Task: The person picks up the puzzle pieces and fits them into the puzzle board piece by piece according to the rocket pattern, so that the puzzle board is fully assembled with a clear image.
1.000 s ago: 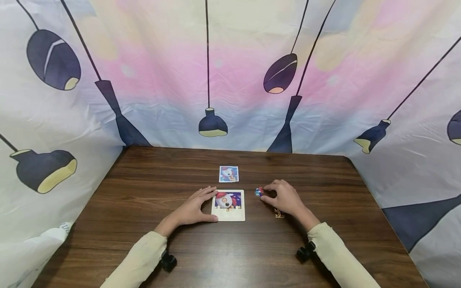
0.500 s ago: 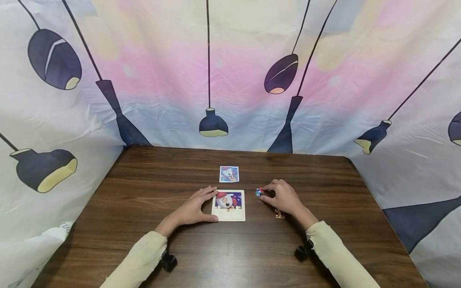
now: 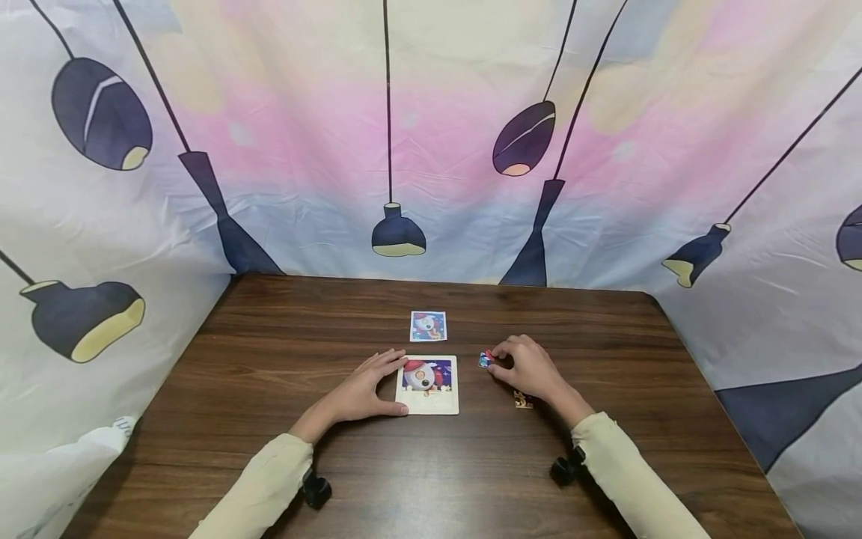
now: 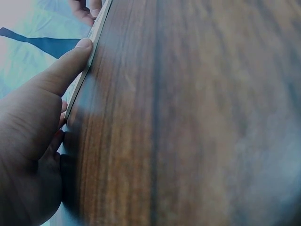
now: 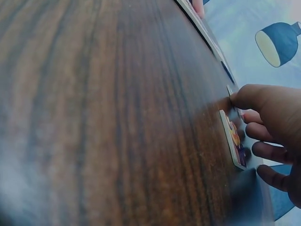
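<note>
In the head view a square puzzle board [image 3: 431,406] with a cream border lies in front of me, its upper part filled with a rocket picture. My left hand [image 3: 364,389] rests along the board's left side, thumb on the lower corner and fingertips by the upper one. To the right of the board, my right hand [image 3: 532,369] pinches a small blue-and-red puzzle piece [image 3: 484,360] at the table surface between thumb and forefinger. Another puzzle piece [image 3: 522,400], dark with orange, lies partly under that hand; the right wrist view shows this piece [image 5: 232,141] flat beside the fingers.
Behind the board lies a small picture card [image 3: 428,326] with a similar rocket. The brown wooden table [image 3: 323,314] meets a lamp-printed cloth [image 3: 323,232] at the back and sides. White cloth [image 3: 74,468] bunches at the left edge.
The right hand and its puzzle piece have shifted very slightly, the piece moving a touch to the right. The left hand and the board have stayed in place.
</note>
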### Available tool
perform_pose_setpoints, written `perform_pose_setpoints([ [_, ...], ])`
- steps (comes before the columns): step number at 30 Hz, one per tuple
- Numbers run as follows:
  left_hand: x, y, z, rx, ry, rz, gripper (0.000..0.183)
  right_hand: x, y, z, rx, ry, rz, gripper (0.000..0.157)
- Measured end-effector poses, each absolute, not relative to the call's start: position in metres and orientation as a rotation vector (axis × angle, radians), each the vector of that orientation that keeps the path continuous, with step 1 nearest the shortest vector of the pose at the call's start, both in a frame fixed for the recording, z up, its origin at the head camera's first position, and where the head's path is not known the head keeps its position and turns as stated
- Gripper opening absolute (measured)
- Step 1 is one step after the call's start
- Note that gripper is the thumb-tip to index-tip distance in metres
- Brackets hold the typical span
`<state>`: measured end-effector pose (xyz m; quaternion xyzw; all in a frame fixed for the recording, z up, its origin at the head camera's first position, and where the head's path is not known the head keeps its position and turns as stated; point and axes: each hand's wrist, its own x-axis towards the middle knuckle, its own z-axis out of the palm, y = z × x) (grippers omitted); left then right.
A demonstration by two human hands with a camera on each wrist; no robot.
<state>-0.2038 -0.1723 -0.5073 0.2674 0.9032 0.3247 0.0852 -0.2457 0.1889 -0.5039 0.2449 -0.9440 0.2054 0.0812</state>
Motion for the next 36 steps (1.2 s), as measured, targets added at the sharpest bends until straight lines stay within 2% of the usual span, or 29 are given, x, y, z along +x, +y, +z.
perform_pose_setpoints([
  [15,-0.203,-0.172,-0.506,0.780,2.692,0.977,0.096,-0.242,0.186,-0.499,0.751,-2.739,0.640,0.025],
  [36,-0.204,-0.172,-0.505,0.779,2.685,0.974,0.095,-0.226,0.120,-0.495,1.089,-2.665,0.672,0.024],
])
